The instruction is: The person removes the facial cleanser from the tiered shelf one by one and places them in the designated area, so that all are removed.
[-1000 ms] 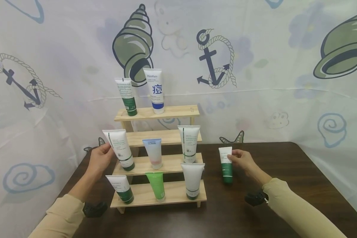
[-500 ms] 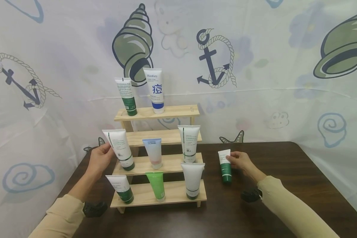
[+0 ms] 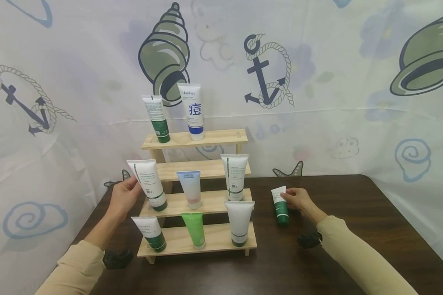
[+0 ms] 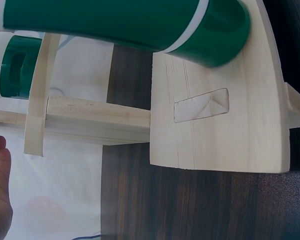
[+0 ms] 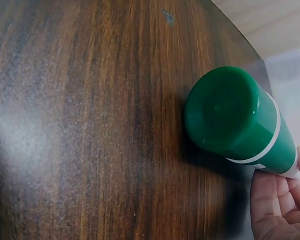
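At the left end of the wooden tiered stand (image 3: 203, 248), my left hand (image 3: 123, 197) is against the edge of a large white tube with a green cap (image 3: 150, 186). Some of its fingertips are hidden behind that tube, so its hold is unclear. In the left wrist view, visible fingers (image 4: 0, 172) extend beside the stand. Right of the stand, my right hand (image 3: 297, 199) pinches a smaller white-and-green squeeze tube (image 3: 281, 209) near its white upper end, thumb in front. Its green cap (image 5: 222, 110) points down close to the dark table; contact is unclear.
Other tubes stand on the tiers: a green one (image 3: 194, 230), a pale blue-pink one (image 3: 190, 189), a blue-and-white one (image 3: 191, 110) on top, and several more white ones. A patterned cloth (image 3: 325, 135) hangs behind the dark wooden table (image 3: 369, 229).
My right hand has shifted slightly left and down with the squeeze tube, which has tilted more. My left hand and the tubes on the stand have not visibly moved.
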{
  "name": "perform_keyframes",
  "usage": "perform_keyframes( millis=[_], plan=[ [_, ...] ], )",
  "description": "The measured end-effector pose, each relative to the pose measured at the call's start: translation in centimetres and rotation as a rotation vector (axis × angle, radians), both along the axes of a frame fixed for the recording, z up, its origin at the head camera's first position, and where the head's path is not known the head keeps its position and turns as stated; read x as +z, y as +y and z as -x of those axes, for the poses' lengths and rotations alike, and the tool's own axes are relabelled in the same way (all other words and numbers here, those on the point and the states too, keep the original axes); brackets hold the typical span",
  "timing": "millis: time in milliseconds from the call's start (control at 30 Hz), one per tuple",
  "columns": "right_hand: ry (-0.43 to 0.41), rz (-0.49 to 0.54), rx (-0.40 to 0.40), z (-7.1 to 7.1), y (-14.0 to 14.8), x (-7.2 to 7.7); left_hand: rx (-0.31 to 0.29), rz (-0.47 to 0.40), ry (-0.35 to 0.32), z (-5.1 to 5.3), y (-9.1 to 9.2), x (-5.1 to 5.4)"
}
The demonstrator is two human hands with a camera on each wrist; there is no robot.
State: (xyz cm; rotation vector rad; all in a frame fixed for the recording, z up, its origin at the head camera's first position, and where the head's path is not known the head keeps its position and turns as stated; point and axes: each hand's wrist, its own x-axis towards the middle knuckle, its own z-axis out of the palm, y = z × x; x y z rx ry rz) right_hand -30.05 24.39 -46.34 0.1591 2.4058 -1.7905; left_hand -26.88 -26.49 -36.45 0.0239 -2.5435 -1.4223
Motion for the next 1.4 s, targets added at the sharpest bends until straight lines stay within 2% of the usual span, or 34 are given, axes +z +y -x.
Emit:
perform_keyframes(
  millis=[133, 200, 300, 367, 433, 500, 533, 633, 733, 900, 1000, 1067, 1100, 1133, 1167, 1267, 1300, 1367, 1400],
  plan=[
    [-0.008, -0.029, -0.007, -0.2, -0.3, 0.3, -0.001, -0.007, -0.003, 0.0, -0.1, -0.1],
    [-0.033, -0.071, -0.033, -0.8, -0.9, 1.2, -0.012, -0.017, -0.018, 0.3, -0.3, -0.3],
    [-0.041, -0.093, -0.044, -1.2, -1.3, 1.7, -0.004, -0.028, -0.020, 1.7, -1.4, -1.8],
    [-0.040, -0.097, -0.038, -1.2, -1.3, 1.7, 0.024, -0.023, -0.017, 2.8, -2.1, -3.1],
    [-0.043, -0.096, -0.035, -1.1, -1.2, 1.6, 0.034, -0.028, -0.016, 3.2, -2.3, -3.6],
    [-0.044, -0.096, -0.029, -1.1, -1.2, 1.5, 0.014, -0.029, -0.013, 2.7, -2.0, -3.1],
    [-0.044, -0.096, -0.027, -1.0, -1.2, 1.5, 0.018, -0.024, -0.009, 2.3, -1.7, -2.6],
    [-0.041, -0.104, -0.025, -1.1, -1.2, 1.5, -0.032, -0.027, -0.009, 0.8, -0.6, -0.8],
    [-0.035, -0.106, -0.031, -1.2, -1.2, 1.6, -0.021, -0.014, -0.016, 0.0, 0.0, 0.1],
    [-0.034, -0.117, -0.050, -1.1, -1.1, 1.4, -0.022, -0.010, -0.017, -0.4, 0.3, 0.4],
    [-0.035, -0.132, -0.060, -1.0, -1.1, 1.4, -0.025, -0.015, -0.010, -0.2, 0.1, 0.2],
    [-0.035, -0.139, -0.064, -1.0, -1.0, 1.4, -0.028, -0.020, -0.014, 0.4, -0.4, -0.4],
    [-0.035, -0.146, -0.064, -1.0, -1.1, 1.4, -0.011, -0.025, -0.010, 1.2, -0.9, -1.3],
    [-0.035, -0.154, -0.067, -1.0, -1.0, 1.4, 0.008, -0.031, -0.009, 2.0, -1.5, -2.3],
    [-0.035, -0.160, -0.069, -1.0, -1.1, 1.5, -0.003, -0.050, -0.006, 2.9, -2.2, -3.3],
    [-0.034, -0.172, -0.079, -1.1, -1.1, 1.6, 0.023, -0.028, 0.036, 5.6, -4.5, -6.9],
    [-0.034, -0.176, -0.082, -1.1, -1.1, 1.6, 0.022, -0.025, 0.032, 5.7, -4.6, -7.0],
    [-0.032, -0.179, -0.088, -1.0, -1.1, 1.5, -0.012, -0.017, 0.024, 4.3, -3.6, -5.2],
    [-0.029, -0.180, -0.089, -1.0, -1.1, 1.5, 0.002, 0.002, 0.019, 3.4, -2.8, -4.2]
  ],
)
